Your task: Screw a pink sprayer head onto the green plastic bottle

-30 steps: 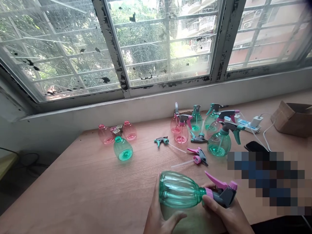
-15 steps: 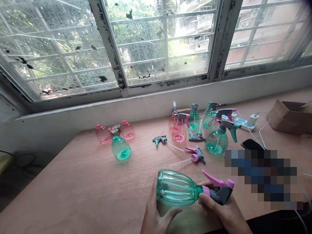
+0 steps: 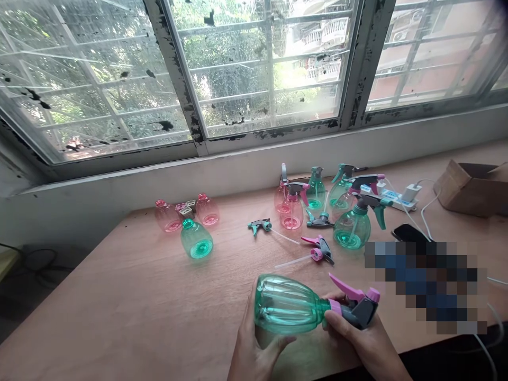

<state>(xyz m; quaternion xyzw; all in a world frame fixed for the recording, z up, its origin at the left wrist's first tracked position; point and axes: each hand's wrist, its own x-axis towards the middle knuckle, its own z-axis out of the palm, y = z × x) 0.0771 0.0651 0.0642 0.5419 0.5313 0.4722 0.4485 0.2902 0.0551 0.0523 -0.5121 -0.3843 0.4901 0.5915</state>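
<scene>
The green bottle (image 3: 286, 304) lay on its side just above the table (image 3: 130, 307), long axis running left to right, base leftward. The left hand (image 3: 254, 349) cupped its body; the right hand (image 3: 363, 344) gripped the pink-and-grey sprayer (image 3: 355, 307) at its neck. No readable writing showed.

A wooden table (image 3: 119, 307) stands against a pale wall (image 3: 99, 201); above it, grimy barred windows (image 3: 257, 63) admit bright daylight.
</scene>
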